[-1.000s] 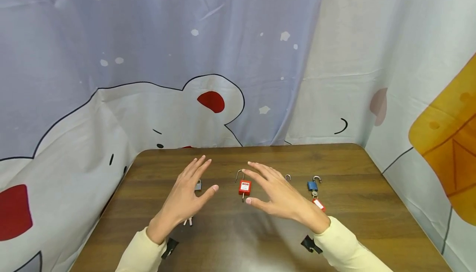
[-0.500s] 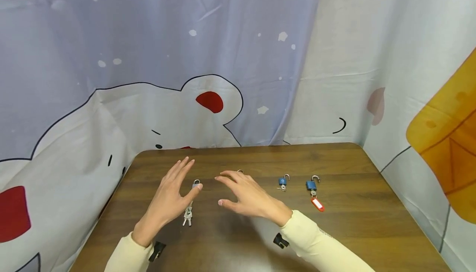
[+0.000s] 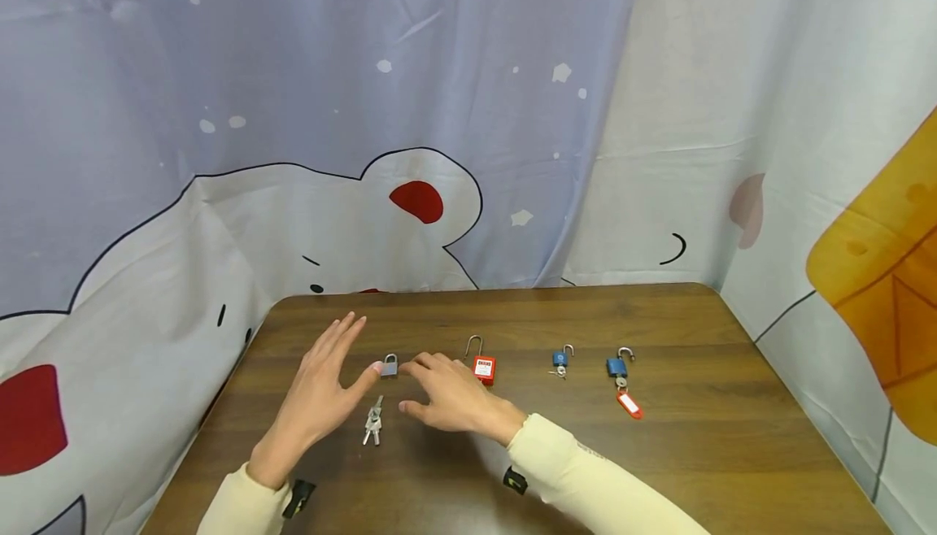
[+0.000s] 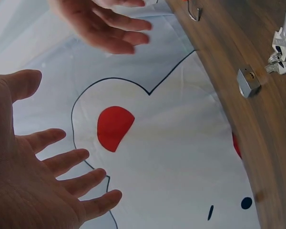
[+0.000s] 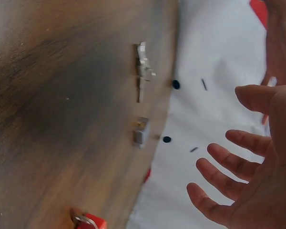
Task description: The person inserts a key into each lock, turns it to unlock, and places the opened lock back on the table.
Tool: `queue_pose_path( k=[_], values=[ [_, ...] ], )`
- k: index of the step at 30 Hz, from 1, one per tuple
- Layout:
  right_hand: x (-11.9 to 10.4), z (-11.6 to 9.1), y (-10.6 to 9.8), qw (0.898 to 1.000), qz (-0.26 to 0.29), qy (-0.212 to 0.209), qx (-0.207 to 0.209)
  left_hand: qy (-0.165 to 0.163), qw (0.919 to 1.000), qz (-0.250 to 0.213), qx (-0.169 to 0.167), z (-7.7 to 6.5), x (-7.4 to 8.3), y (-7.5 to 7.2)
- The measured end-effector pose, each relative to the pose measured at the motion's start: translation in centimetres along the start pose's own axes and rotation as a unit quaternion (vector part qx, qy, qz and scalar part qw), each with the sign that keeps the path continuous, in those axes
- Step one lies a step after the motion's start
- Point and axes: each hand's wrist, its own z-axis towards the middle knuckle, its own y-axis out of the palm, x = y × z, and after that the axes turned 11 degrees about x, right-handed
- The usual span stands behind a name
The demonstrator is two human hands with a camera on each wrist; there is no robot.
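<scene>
My left hand hovers above the table's left part, fingers spread, holding nothing. Its thumb tip overlaps the edge of a grey padlock in the head view; the left wrist view shows the padlock apart from the hand. My right hand hovers between that padlock and a red padlock, fingers loosely bent and nothing held. The red padlock's tall shackle stands up behind the hand, and its lower end is partly hidden. A bunch of keys lies below the grey padlock, between the hands.
Farther right on the wooden table lie a small blue padlock with keys and a larger blue padlock with a red key tag. Both have raised shackles. A patterned curtain hangs behind the table.
My right hand has moved left, from over the red padlock toward the grey one, uncovering the red and small blue padlocks. My left hand has shifted left, uncovering the keys and grey padlock.
</scene>
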Motion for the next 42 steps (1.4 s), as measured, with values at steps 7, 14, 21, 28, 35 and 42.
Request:
queue_pose_path(
  k=[7,14,21,28,35,42],
  values=[
    [-0.2,1.5,2.3,0.999,-0.021,0.033,-0.013,-0.003,1.0000,0.001,0.005,0.2,-0.3,-0.1],
    [-0.9,3.0,4.3,0.998,-0.017,0.057,-0.009,-0.009,0.9997,0.021,-0.007,-0.2,-1.2,-0.2],
    [-2.1,4.2,5.5,0.996,-0.049,0.074,-0.031,-0.006,0.9994,0.034,-0.007,-0.6,-1.9,-0.1],
    [-3.6,4.6,7.0,0.988,-0.092,0.102,-0.065,-0.014,0.9994,0.031,-0.005,-1.2,-2.4,-0.1],
    [-4.0,4.2,8.3,0.982,-0.126,0.109,-0.086,-0.019,0.9993,0.032,-0.003,-1.9,-2.9,0.2],
    [-3.7,4.3,10.0,0.977,-0.150,0.120,-0.089,-0.022,0.9993,0.029,0.001,-2.2,-3.3,0.4]
  ],
)
